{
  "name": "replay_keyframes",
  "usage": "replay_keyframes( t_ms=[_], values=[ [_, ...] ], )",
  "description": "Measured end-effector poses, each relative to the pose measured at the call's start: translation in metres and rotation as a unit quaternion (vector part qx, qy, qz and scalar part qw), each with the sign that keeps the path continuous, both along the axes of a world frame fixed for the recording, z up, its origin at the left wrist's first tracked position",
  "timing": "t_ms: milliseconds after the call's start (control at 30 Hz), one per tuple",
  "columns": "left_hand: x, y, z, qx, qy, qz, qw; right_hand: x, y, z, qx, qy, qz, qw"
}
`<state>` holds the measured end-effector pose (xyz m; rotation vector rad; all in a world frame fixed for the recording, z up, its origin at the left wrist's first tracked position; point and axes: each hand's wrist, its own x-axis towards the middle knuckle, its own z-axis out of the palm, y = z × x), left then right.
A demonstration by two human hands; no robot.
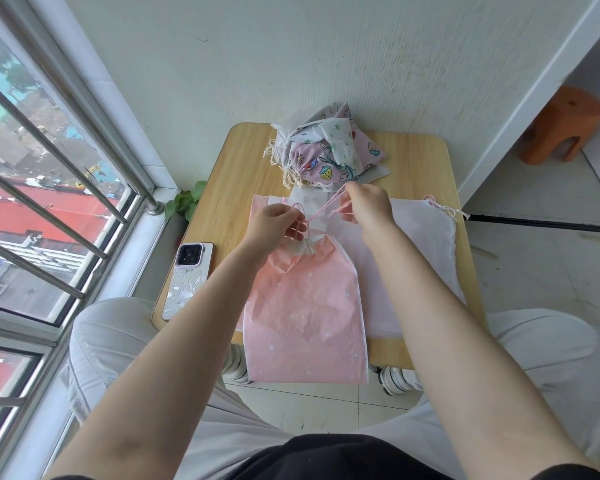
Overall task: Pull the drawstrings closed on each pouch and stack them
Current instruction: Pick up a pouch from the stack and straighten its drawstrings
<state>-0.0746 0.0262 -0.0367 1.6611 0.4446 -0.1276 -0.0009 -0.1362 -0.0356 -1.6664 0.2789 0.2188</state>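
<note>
A home, it seems: a narrow enclosed balcony or window nook. At left a barred window [49,188] overlooks rooftops from high up. A small wooden table [426,168] stands against a plain white wall, a phone [187,282] on it, a wooden stool [561,126] at upper right on a tiled floor.

Both bare forearms reach up to frame centre. Left hand [276,225] fingers curled, pinching cord; right hand [366,206] likewise, slightly higher.
</note>
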Motion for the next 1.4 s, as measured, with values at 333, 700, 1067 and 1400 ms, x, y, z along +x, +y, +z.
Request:
replay_keyframes(
  t_ms=[333,700,1067,1400],
  values=[
    [0.001,0.001,-0.002,-0.008,0.027,0.046,0.999,-0.004,-0.003,0.009,0.380,0.144,0.020,0.914],
    [-0.003,0.009,-0.003,-0.013,0.054,0.118,0.991,-0.003,-0.009,0.013,-0.075,0.011,0.084,0.994],
    [-0.003,0.010,-0.009,-0.036,0.055,0.134,0.989,0.005,-0.043,-0.005,-0.450,-0.087,-0.001,0.889],
    [-0.003,0.004,-0.004,-0.070,0.039,0.082,0.993,-0.001,-0.018,-0.003,-0.399,-0.126,0.191,0.888]
  ],
)
